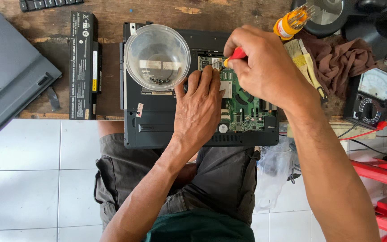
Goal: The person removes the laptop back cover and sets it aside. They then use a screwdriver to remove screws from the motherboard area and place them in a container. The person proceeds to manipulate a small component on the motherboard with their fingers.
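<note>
Black laptop base (pixel 157 130) with exposed green circuit board (pixel 242 110); red-and-yellow screwdriver (pixel 234 56); clear plastic bowl (pixel 156 56); black battery pack (pixel 83 65) with a yellow label; brown worn wooden desk (pixel 113 18); white tiled floor (pixel 32 179); maroon cloth (pixel 337 62).

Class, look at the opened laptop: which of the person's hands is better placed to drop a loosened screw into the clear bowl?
Probably the left hand: it rests flat on the laptop beside the clear bowl and holds nothing. The right hand grips the red screwdriver.
</note>
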